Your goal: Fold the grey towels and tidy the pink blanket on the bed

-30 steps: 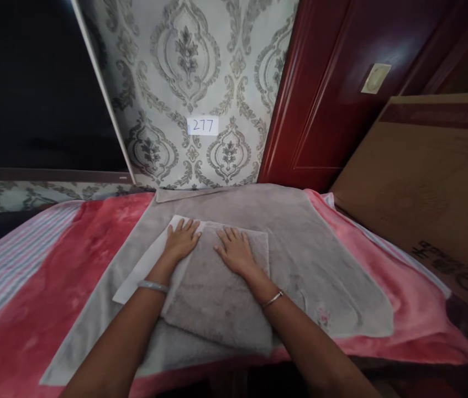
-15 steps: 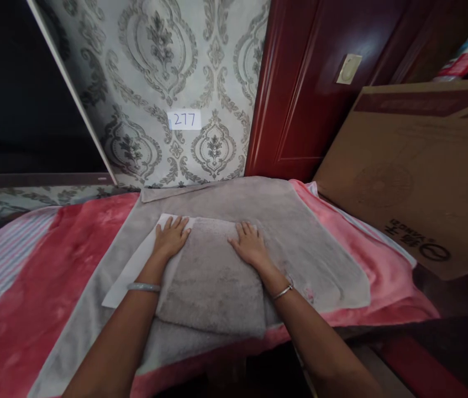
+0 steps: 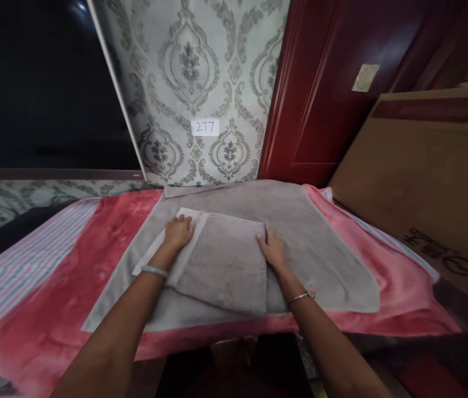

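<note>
Folded gray cloth (image 3: 225, 260), right hand (image 3: 274, 249) at right edge; left hand (image 3: 178, 232) on white sheet (image 3: 189, 212); grip spread on both

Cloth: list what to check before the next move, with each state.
1. Left hand on the white sheet: ok, it rests there.
2. Right hand at the cloth's right edge: ok.
3. Right hand pinching that edge: cannot tell.
4. White sheet in sight: ok, some shows along the cloth's left side.
5. Grey blanket smooth: not ok, it has creases.
6. Box clear of the cloth: ok, off to the right.
</note>
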The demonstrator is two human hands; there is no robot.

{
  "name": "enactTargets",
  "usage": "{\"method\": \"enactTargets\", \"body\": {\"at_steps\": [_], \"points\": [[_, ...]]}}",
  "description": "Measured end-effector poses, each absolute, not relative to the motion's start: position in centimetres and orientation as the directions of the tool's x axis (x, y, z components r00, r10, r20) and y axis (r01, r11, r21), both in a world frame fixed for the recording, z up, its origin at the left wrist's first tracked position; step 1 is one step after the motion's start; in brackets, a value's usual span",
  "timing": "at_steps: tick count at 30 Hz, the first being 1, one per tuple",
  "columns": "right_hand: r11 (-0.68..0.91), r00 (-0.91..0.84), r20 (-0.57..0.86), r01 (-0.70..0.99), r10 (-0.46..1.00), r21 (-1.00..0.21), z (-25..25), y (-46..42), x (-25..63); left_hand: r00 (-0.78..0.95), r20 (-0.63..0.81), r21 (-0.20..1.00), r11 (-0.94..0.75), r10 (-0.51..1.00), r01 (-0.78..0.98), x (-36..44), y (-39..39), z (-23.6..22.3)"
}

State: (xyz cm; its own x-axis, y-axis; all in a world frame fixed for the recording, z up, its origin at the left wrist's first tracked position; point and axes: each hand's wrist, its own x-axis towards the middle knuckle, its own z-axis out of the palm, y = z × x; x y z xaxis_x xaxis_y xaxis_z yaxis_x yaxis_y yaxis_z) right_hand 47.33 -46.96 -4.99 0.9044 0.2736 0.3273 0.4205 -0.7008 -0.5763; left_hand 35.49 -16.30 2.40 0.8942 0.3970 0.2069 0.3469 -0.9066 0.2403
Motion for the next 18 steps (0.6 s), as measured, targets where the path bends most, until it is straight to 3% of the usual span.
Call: {"method": "enactTargets", "body": {"at_steps": [5, 10, 13, 18], "points": [[-0.598, 0.938, 0.292, 0.344, 0.185, -0.724, -5.4, -47.2, 47.1, 0.826, 0.194, 0.373, -0.818, 0.53, 0.438, 29.7, -14.2, 1.0], [-0.588, 0.963, 0.218, 0.269, 0.158, -0.763, -4.6, -47.2, 47.3, 0.764, 0.139, 0.628, -0.653, 0.63, 0.423, 26.5, -12.2, 0.1], [-0.577, 0.983, 0.097, 0.169, 0.154, -0.799, -3.6, -47.4, 47.6, 0.744, 0.076, 0.767, -0.515, 0.664, 0.382, 26.5, -10.8, 0.8], [-0.32, 0.964, 0.024, 0.111, 0.266, -0.941, -3.3, -47.6, 46.9, 0.783, -0.042, 0.891, -0.331, 0.621, 0.31, 26.0, -9.5, 2.2]]}}
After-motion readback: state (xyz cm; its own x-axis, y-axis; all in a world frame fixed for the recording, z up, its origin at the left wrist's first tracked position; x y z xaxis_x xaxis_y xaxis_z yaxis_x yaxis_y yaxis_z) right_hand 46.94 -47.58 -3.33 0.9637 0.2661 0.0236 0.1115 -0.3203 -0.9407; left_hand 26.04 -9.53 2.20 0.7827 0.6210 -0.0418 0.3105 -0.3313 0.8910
